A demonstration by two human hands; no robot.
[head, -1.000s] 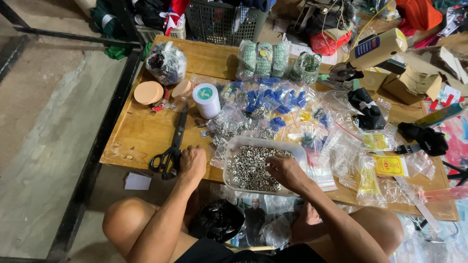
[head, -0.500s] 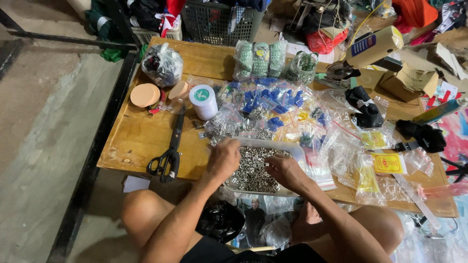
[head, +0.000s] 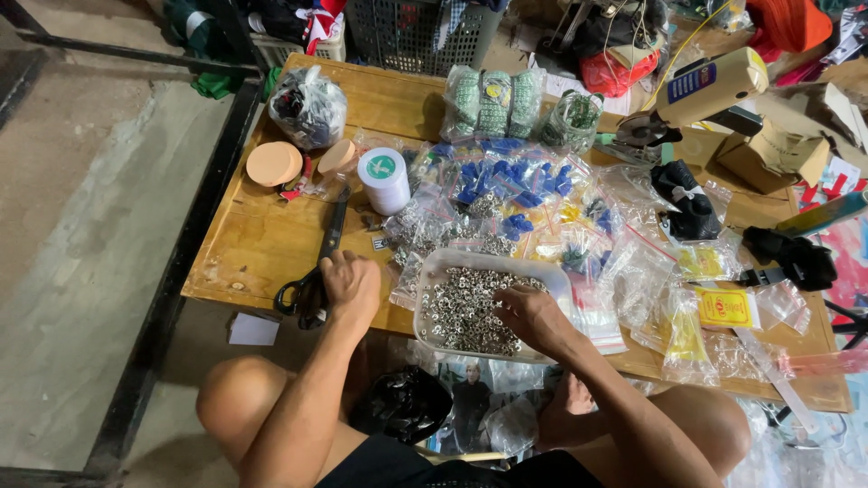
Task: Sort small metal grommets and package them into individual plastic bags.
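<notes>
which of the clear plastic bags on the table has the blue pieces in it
The bag of blue pieces lies mid-table, just right of the white spool and below the green-filled bags. The other bags nearby hold silver, yellow or dark items.

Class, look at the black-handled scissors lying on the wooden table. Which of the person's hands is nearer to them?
Left. The left hand rests on the table right beside the scissors, by their handles. The right hand is farther off to the other side, in the clear tray of small metal pieces.
</notes>
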